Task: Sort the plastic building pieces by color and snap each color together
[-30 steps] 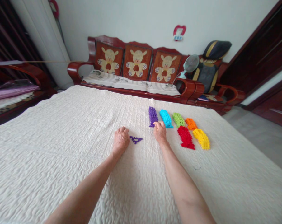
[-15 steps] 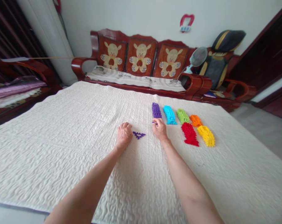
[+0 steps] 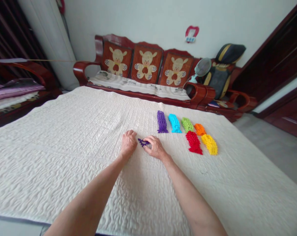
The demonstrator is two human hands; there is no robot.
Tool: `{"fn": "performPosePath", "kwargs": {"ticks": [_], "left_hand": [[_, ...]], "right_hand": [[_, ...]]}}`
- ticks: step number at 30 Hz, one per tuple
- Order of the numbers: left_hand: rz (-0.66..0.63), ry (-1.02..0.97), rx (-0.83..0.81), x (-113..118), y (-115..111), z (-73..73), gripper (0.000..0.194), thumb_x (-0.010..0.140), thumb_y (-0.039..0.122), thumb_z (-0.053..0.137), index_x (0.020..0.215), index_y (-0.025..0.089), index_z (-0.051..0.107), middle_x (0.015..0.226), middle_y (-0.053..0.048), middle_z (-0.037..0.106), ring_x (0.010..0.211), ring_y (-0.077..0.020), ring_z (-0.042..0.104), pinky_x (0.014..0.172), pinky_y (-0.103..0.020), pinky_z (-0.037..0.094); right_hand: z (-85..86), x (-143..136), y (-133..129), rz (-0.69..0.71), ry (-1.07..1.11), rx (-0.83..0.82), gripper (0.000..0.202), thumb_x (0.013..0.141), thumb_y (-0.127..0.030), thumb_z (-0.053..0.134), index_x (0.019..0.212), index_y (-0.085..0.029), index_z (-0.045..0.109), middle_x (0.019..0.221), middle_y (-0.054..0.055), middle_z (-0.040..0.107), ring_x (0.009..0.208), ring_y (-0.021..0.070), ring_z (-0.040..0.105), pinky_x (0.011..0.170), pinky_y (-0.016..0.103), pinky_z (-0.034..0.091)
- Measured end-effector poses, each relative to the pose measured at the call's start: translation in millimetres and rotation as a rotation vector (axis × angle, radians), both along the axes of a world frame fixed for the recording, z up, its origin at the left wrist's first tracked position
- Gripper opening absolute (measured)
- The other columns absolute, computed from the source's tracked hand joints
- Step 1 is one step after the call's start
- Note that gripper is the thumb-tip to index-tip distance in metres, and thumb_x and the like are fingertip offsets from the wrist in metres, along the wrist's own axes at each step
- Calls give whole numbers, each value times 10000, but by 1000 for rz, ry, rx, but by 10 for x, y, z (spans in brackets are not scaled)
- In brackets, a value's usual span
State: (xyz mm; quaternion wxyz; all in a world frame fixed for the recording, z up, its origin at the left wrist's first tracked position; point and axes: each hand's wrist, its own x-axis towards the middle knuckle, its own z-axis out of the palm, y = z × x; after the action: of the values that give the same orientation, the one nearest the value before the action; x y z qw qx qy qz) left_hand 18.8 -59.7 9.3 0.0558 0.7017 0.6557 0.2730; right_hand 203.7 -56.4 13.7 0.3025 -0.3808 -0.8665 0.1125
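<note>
My right hand (image 3: pixel 155 147) is low over the quilted cover, its thumb and fingers pinched at a purple toothed triangle piece (image 3: pixel 141 142). Fingers partly cover the purple plastic, so I cannot tell whether one piece or two are there. Just left of it my left hand (image 3: pixel 129 143) rests on the cover, back up, fingers loosely bent and nothing visible in them. Beyond the right hand lies a row of similar purple pieces (image 3: pixel 162 122), with a light-blue row (image 3: pixel 174 123) beside it.
Green pieces (image 3: pixel 187 124), orange pieces (image 3: pixel 200 129), red pieces (image 3: pixel 194 143) and yellow pieces (image 3: pixel 209 145) lie to the right on the cream quilted cover (image 3: pixel 77 147). Behind stands a wooden sofa (image 3: pixel 119 39) with bear cushions, plus a small fan (image 3: pixel 203 67).
My right hand has come from the near end of the purple row, down and left, to the purple triangle beside my left hand. The left hand has stayed nearly in place.
</note>
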Motion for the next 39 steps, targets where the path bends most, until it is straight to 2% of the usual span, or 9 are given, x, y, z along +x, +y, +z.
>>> {"fn": "performPosePath", "kwargs": {"ticks": [4,9,16,21,25,29,32,35,39], "left_hand": [[0,14,34,-5,10,-40,320,911,144,387,1082,190,654,1164,-84,623,1125,-230,525,964,-360,387],[6,28,35,-5,37,-73,330,907,138,385,1088,197,654,1168,-82,625,1128,-229,528,970,-366,387],[14,31,15,5,32,-41,330,904,136,383,1061,206,665,1180,-82,622,1138,-224,525,967,-360,391],[14,35,26,5,43,-49,324,902,138,378,1031,204,668,1160,-80,628,1129,-220,526,963,-365,394],[11,41,29,0,57,-76,324,902,136,381,1037,207,667,1171,-75,627,1119,-214,532,954,-359,396],[13,37,38,-5,58,-100,325,906,143,381,1051,206,664,1186,-74,624,1119,-216,533,955,-360,398],[9,33,49,-7,66,-116,318,912,155,383,1053,205,664,1185,-76,624,1120,-219,532,956,-360,399],[14,36,40,-7,77,-119,328,912,146,378,1064,213,660,1185,-72,624,1122,-218,530,958,-362,398],[19,47,33,-3,66,-93,325,910,142,379,1063,221,655,1173,-66,625,1123,-217,524,955,-363,400]], "right_hand": [[-34,9,5,-11,10,22,296,771,-116,625,1054,-201,645,1036,64,663,1003,208,592,911,360,456],[-47,20,3,-30,21,40,206,893,-190,531,1060,-206,650,1041,76,669,1002,201,599,916,354,464],[-138,85,120,-233,142,35,259,946,-230,401,1055,-202,635,960,74,697,923,185,640,841,301,496],[-25,178,79,-376,169,153,281,948,-247,385,1021,-173,646,944,103,678,937,210,618,863,334,481],[85,236,42,-327,189,168,207,925,-307,471,937,-205,649,927,74,661,939,202,600,893,330,463],[88,337,189,-581,262,184,218,876,-316,513,1025,-193,613,1037,105,615,1041,242,544,954,399,429],[43,411,345,-757,204,110,378,775,-346,616,1107,-170,569,1105,137,568,1083,290,502,965,470,404],[9,420,448,-826,171,40,494,718,-404,671,1128,-159,543,1124,161,540,1090,320,486,935,489,407],[8,369,508,-857,200,7,509,708,-440,679,1115,-172,531,1128,170,521,1135,339,466,916,477,406]]}}
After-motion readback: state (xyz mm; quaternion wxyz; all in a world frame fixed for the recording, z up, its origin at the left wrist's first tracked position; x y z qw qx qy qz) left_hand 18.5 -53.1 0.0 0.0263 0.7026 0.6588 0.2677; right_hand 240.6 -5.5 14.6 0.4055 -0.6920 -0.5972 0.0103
